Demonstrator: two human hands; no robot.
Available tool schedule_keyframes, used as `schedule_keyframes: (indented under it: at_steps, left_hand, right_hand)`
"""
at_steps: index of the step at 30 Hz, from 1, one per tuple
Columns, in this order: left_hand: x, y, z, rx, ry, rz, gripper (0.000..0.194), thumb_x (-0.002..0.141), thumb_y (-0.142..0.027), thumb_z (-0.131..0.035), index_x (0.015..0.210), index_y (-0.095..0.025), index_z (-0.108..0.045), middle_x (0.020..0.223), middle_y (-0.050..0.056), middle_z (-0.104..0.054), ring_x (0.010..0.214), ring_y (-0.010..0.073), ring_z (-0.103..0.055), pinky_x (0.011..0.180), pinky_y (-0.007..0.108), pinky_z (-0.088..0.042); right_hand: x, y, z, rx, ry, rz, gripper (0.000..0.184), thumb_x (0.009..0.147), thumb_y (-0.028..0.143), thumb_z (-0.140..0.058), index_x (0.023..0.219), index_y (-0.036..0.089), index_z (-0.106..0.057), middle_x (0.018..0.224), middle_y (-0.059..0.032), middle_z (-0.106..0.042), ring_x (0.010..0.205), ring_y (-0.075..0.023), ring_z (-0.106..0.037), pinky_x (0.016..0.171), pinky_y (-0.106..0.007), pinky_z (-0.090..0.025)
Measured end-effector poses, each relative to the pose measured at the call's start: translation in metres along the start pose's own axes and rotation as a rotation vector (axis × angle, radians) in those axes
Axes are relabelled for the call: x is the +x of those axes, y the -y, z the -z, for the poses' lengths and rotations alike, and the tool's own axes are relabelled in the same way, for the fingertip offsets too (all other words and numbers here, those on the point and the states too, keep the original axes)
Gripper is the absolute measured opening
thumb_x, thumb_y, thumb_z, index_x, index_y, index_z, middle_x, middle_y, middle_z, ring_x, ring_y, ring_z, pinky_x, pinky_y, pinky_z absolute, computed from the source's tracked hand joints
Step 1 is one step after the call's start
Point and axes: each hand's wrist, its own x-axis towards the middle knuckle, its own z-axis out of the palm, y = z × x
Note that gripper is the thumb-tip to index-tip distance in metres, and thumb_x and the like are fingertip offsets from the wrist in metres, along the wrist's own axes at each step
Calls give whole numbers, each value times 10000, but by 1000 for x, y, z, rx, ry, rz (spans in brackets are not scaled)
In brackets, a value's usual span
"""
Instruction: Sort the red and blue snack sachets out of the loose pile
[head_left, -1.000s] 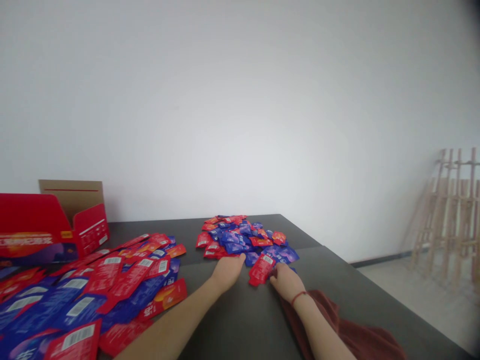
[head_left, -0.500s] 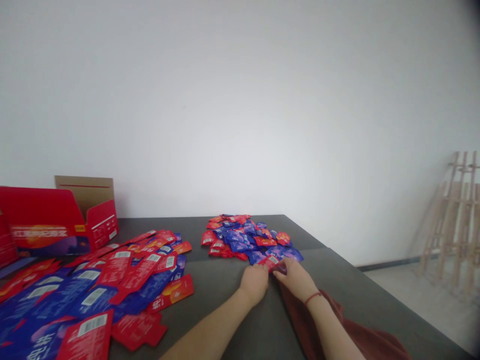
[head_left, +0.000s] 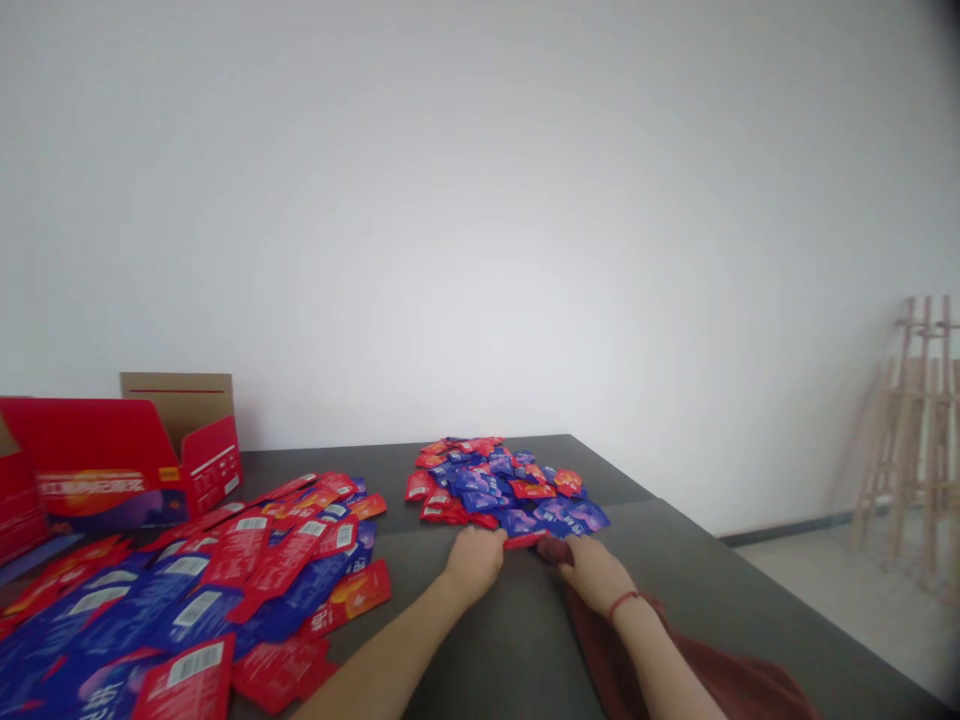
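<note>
Packets sit in two groups on the dark surface (head_left: 517, 630): a far heap (head_left: 480, 484) and a wider spread (head_left: 292, 560) at left, before an open box (head_left: 90, 440). How much handling remains cannot be judged. One red packet (head_left: 523, 541) lies at the heap's near edge, between the hands, flat and foreshortened. Left hand (head_left: 474, 565): curled beside it, grip unclear. Right hand (head_left: 597, 574): closed on a brownish-red cloth (head_left: 739, 680).

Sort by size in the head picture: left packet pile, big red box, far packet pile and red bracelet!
1. left packet pile
2. big red box
3. far packet pile
4. red bracelet
The left packet pile lies closer, so it may just look biggest.
</note>
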Motion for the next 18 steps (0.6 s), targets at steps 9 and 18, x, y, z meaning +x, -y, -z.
schedule_keyframes:
  at_steps: [9, 18]
  left_hand:
    - [-41, 30, 0, -108, 6, 134, 231, 907, -130, -390, 1035, -201, -569, 913, 9, -705, 838, 176, -658, 722, 253, -428]
    - [-61, 48, -5, -15, -72, 210, 178, 882, -142, -408, 990, -208, -532, 966, 43, -672, 953, 213, -610, 877, 336, -363]
  right_hand:
    - [-7, 38, -1, 120, -197, 206, 413, 928, 261, -449, 1327, 159, -490, 1255, -123, -554, 1160, -249, -493, 998, -327, -347]
    - [-33, 89, -25, -2, -108, 462, 335, 927, 274, -476, 1246, 289, -580, 1137, -67, -577, 1037, -249, -493, 870, -364, -399]
